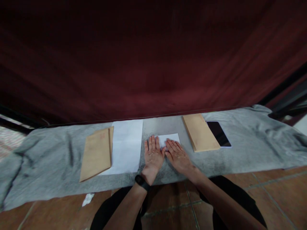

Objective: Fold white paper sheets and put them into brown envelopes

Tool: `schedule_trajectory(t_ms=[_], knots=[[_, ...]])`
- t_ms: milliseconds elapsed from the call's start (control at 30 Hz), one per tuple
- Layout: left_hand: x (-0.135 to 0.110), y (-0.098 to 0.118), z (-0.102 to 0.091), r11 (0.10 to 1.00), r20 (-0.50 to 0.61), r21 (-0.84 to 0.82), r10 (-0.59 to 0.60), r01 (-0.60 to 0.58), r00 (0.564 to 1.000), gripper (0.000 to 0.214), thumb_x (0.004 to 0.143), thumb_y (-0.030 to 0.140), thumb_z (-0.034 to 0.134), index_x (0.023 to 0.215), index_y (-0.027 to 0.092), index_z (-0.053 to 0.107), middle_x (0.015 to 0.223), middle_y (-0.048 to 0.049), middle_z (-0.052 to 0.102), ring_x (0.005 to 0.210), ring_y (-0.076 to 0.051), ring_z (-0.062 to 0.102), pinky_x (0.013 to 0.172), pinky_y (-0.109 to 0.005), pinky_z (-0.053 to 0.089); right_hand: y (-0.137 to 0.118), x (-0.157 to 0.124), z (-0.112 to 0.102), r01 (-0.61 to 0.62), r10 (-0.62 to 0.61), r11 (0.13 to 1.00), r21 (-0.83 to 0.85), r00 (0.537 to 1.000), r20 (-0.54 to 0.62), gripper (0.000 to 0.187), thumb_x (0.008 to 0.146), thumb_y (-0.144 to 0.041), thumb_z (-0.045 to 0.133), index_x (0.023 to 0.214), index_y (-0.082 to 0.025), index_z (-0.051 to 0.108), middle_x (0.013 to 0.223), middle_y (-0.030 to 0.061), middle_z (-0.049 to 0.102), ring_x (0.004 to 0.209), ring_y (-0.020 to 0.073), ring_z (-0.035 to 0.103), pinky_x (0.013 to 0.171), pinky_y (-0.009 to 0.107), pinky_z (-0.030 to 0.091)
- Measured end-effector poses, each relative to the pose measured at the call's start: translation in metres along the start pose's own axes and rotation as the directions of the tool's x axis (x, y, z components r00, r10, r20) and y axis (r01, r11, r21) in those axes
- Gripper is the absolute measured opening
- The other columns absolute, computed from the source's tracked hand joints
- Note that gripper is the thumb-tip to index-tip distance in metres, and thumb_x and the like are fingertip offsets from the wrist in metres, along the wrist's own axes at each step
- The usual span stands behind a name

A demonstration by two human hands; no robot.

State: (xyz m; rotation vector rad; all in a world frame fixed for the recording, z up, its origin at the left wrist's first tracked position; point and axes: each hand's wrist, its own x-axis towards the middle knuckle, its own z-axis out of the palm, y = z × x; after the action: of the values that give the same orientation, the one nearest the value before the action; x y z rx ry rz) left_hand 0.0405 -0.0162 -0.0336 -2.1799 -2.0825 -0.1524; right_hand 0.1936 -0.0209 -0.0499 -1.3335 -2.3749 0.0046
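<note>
A small piece of white paper (169, 138), seemingly folded, lies on the grey cloth in front of me. My left hand (153, 155) rests flat over its left part, fingers stretched forward. Beside it my right hand (177, 155) lies flat across the lower right part, its fingers pointing up and left. The thumbs nearly meet, and much of the paper's near side is hidden under the hands. To the left is a stack of larger white sheets (127, 143), partly beneath brown envelopes (96, 153). On the right lies another stack of brown envelopes (200, 132).
A dark-screened phone (218, 134) lies against the right envelopes. The grey cloth (254, 140) covers a long, narrow surface, with a dark red hanging (153, 64) behind it. On the tiled floor (57, 210) is a white scrap (88, 199). My knees are close to the near edge.
</note>
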Motion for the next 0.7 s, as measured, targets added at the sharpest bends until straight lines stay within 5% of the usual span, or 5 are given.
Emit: schedule_trajectory(t_ms=[700], knots=[[0.002,-0.005,-0.006,1.0,0.008,0.003,0.005,-0.005,1.0,0.061,0.103,0.04,0.031,0.153,0.006,0.035,0.16,-0.0188,0.034,0.15,-0.031,0.029,0.124,-0.053,0.02,0.03,-0.009,0.003,-0.201,0.182,0.961,-0.188,0.977,-0.114,0.056,0.107,-0.036,0.031,0.152,-0.004,0.038,0.153,0.0178,0.045,0.144,0.0278,0.039,0.117,0.045,0.032]])
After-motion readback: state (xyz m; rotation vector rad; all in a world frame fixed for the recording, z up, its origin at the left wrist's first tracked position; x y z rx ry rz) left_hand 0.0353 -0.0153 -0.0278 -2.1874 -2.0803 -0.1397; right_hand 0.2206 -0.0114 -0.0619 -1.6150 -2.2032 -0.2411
